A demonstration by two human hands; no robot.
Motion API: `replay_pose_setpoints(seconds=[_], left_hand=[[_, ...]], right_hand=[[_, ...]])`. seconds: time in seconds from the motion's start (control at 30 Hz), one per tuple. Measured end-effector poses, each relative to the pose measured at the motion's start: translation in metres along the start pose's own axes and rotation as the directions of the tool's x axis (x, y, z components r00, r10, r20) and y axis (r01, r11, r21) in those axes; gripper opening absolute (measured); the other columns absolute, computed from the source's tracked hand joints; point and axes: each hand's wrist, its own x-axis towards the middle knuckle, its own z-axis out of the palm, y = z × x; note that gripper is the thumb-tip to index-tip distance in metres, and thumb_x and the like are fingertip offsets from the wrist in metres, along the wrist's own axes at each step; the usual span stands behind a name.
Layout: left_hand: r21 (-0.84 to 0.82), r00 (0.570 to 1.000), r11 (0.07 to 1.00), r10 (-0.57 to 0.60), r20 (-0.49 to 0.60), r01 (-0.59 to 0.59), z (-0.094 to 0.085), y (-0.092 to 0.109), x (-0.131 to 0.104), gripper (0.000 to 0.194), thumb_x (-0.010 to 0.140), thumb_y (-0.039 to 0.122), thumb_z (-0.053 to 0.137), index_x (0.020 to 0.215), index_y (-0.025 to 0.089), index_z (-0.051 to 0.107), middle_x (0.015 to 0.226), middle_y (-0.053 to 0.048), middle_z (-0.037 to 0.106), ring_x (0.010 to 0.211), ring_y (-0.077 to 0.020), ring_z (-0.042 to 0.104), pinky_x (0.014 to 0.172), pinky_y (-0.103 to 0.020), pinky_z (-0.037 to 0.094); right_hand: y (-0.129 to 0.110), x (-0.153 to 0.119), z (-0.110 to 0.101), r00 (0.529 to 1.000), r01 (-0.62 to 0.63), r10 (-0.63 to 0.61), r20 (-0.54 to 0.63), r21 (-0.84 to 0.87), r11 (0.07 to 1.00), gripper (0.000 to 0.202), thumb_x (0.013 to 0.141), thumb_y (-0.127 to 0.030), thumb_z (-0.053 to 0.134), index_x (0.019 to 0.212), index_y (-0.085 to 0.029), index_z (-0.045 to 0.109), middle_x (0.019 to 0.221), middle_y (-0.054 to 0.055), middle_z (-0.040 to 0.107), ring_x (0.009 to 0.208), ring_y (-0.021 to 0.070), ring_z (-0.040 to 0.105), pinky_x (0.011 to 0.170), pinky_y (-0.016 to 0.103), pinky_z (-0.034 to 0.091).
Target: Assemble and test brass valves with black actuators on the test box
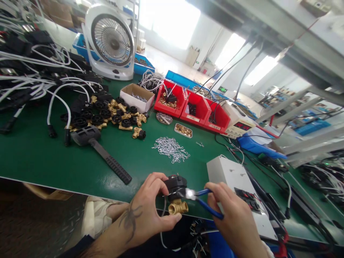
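My left hand (146, 206) is closed around a valve, gripping its black plastic housing (176, 183) with the brass pipe body (177, 208) below. A thin grey cable hangs from it. In my right hand (231, 211) is a pair of blue-handled pliers (210, 209), its handles spread apart. The plier jaws touch or nearly touch the right side of the black housing; what lies between them is too small to tell. Beyond my hands, a pile of silver R-shaped spring clips (172, 148) lies on the green bench top (145, 154).
A black mallet (107, 154) lies to the left, before many brass valve bodies (118, 111) with black caps. Red bins (193, 111), a carton (137, 97) and a fan (113, 43) stand behind. To the right are a white box (228, 175), a power supply (239, 123) and loose cables.
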Motion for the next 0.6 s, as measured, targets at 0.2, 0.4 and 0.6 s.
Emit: replay_pose_setpoints(seconds=[0.2, 0.4, 0.6], left_hand=[[0.015, 1.000, 1.000, -0.001, 0.006, 0.000, -0.001, 0.002, 0.001, 0.037, 0.061, 0.016, 0.076, 0.082, 0.022, 0.046, 0.116, -0.005, 0.054, 0.104, -0.0225, 0.056, 0.092, -0.039, 0.048], [0.013, 1.000, 1.000, 0.004, 0.014, -0.004, -0.001, 0.000, 0.000, 0.037, 0.061, 0.016, 0.076, 0.082, 0.023, 0.046, 0.116, -0.005, 0.054, 0.105, -0.0232, 0.056, 0.092, -0.039, 0.049], [0.030, 1.000, 0.999, 0.022, 0.010, -0.022, -0.001, -0.002, -0.001, 0.036, 0.063, 0.015, 0.075, 0.084, 0.023, 0.047, 0.117, -0.005, 0.054, 0.106, -0.0232, 0.057, 0.093, -0.041, 0.050]], right_hand=[[0.000, -0.002, 0.003, 1.000, 0.021, -0.021, 0.007, 0.020, 1.000, 0.028, 0.079, -0.001, 0.041, 0.093, -0.021, 0.054, 0.069, -0.001, 0.056, 0.052, 0.0149, 0.055, 0.049, 0.024, 0.043], [0.002, -0.005, 0.005, 0.995, -0.060, 0.067, -0.074, 0.093, 0.994, 0.019, 0.086, -0.007, 0.045, 0.098, -0.020, 0.054, 0.073, 0.001, 0.057, 0.059, 0.0157, 0.058, 0.054, 0.025, 0.046], [-0.003, -0.011, 0.021, 0.982, -0.117, 0.093, 0.162, 0.148, 0.982, 0.021, 0.089, -0.011, 0.042, 0.097, -0.020, 0.059, 0.074, 0.002, 0.063, 0.058, 0.0178, 0.062, 0.052, 0.028, 0.051]])
